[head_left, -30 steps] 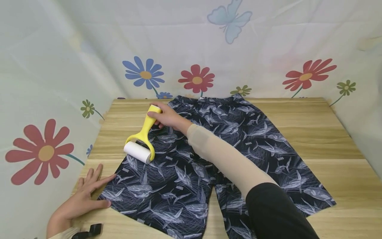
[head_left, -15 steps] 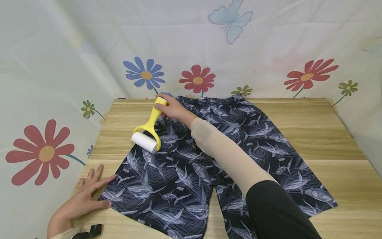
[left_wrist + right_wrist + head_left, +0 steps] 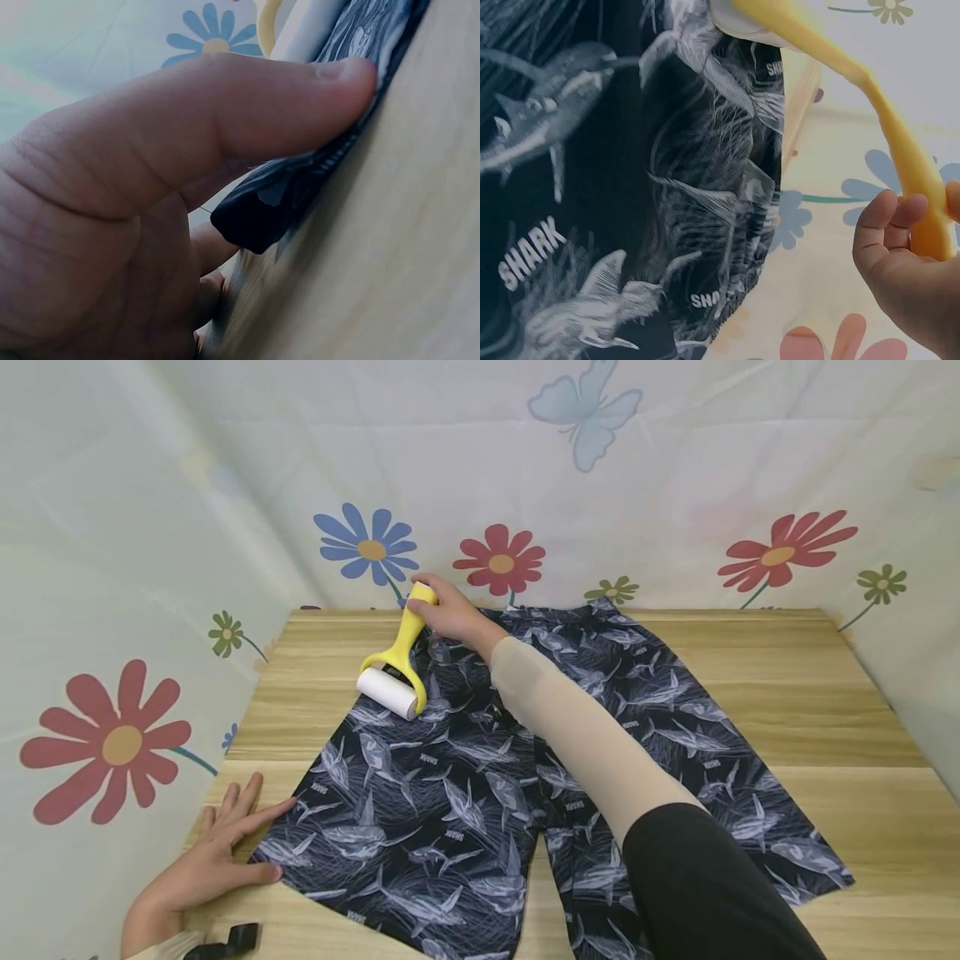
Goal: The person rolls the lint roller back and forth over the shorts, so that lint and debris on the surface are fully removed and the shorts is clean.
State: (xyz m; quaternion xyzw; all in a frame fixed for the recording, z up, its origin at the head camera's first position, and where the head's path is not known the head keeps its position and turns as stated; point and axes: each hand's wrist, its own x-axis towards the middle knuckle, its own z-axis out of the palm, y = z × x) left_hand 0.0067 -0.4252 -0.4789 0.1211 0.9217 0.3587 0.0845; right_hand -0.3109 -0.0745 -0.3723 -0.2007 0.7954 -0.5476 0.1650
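A pair of dark shorts (image 3: 465, 777) printed with grey sharks lies spread on the wooden table, its waistband toward the back. My right hand (image 3: 452, 610) grips the yellow handle of a lint roller (image 3: 390, 691), whose white roll sits on the left edge of the shorts, below the waistband. In the right wrist view the fingers (image 3: 889, 225) curl round that handle. My left hand (image 3: 217, 852) lies spread out at the lower left, thumb and forefinger on the corner of the left leg hem. The left wrist view shows the thumb (image 3: 300, 97) over the cloth edge.
The wooden table (image 3: 840, 693) extends on both sides of the shorts. A pale curtain (image 3: 675, 485) with printed flowers and a butterfly hangs behind it and along the sides. A black strap piece (image 3: 232, 939) is at the left wrist.
My right hand has slid the lint roller up and to the right along the left edge of the shorts, toward the waistband. The left hand has stayed in place.
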